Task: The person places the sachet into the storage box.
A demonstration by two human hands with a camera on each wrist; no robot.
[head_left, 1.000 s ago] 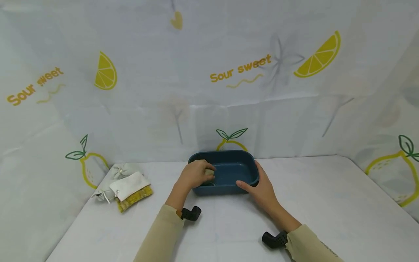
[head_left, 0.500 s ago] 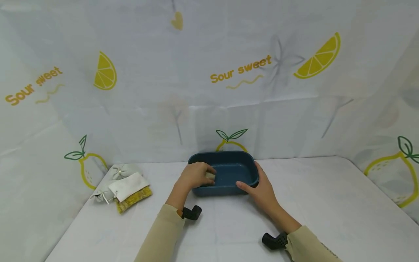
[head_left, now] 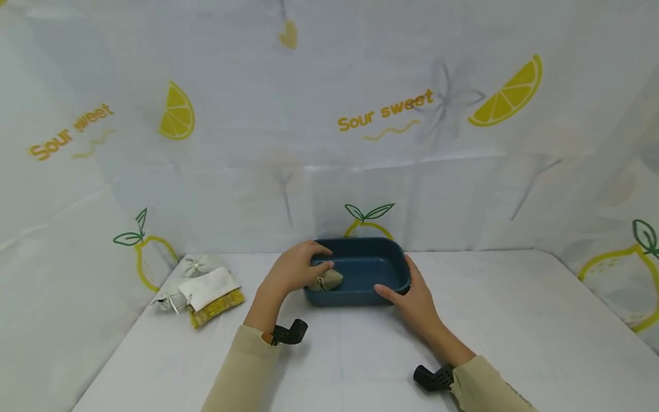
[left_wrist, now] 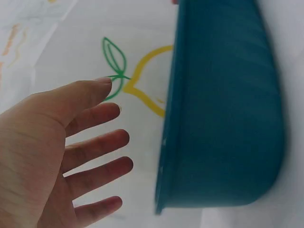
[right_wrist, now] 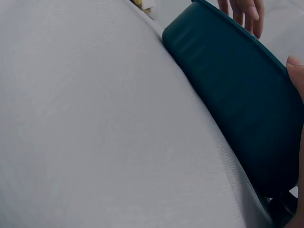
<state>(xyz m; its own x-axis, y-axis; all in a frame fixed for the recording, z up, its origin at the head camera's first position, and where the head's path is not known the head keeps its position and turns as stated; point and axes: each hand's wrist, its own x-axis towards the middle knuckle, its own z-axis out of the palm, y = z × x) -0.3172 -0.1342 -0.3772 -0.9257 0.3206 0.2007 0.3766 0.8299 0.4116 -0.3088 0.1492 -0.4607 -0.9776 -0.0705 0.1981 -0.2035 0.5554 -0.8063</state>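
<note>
A dark blue rectangular basin [head_left: 355, 298] stands at the back of the table. In its left end lies a small olive drawstring pouch [head_left: 329, 280], gathered by a thin tie. My left hand [head_left: 294, 268] hovers over that end, its fingers spread and apart from the pouch. The left wrist view shows that hand's fingers [left_wrist: 102, 171] extended beside the basin wall, holding nothing. At the other end my right hand [head_left: 417, 300] grips the basin, thumb over the front rim and fingers along the right side. Those fingers are mostly hidden in the right wrist view.
On the left of the table several small pouches lie piled: a pale grey one [head_left: 202, 265], a white one [head_left: 210, 287] and a yellow patterned one [head_left: 218, 308]. A white curtain [head_left: 231, 114] with lemon prints hangs close behind the basin.
My left hand has let go of the olive pouch, and its fingers have spread and lifted left off it. The pouch now lies uncovered in the basin. My right hand keeps its grip.
</note>
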